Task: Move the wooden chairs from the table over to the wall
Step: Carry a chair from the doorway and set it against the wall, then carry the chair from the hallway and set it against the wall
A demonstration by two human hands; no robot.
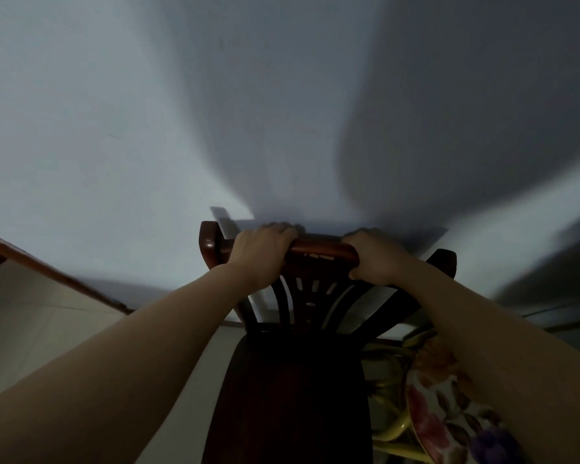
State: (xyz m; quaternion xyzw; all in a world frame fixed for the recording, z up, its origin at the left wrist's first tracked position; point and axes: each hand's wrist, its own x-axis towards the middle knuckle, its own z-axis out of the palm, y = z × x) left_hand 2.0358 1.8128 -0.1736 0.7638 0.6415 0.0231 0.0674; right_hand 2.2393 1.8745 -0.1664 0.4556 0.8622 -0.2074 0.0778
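Left fingers: curled over the far side of the top rail (318, 250), thumb not visible; the left hand (260, 251) grips the rail near its left end.
Right fingers: wrapped over the rail too, thumb tucked under its near edge; the right hand (370, 257) holds the rail near its right end.
Grip: both hands hold the same rail, apart, with bare glossy wood between them.
Chair (295, 380): dark wood, slatted back, seat stretching toward the camera; its back faces the wall (114, 112) and stands close to it, though I cannot tell whether it touches.
Handling: likely stiff and fairly heavy; the polished rail may be slippery, so a full wrap with both hands suits it. The rail looks the best hold; the thin slats look weaker.
Chipped spot: pale marks on the rail's lower edge between the hands.
Skirting (57, 277): a reddish strip runs along the wall's foot at left.
Floor (31, 329): pale tiles at left.
Floral thing (449, 396): a flowered, yellow-edged thing just right of the seat, under the right forearm; what it is I cannot tell.
In the way: that thing crowds the chair's right side; the wall leaves little room ahead.
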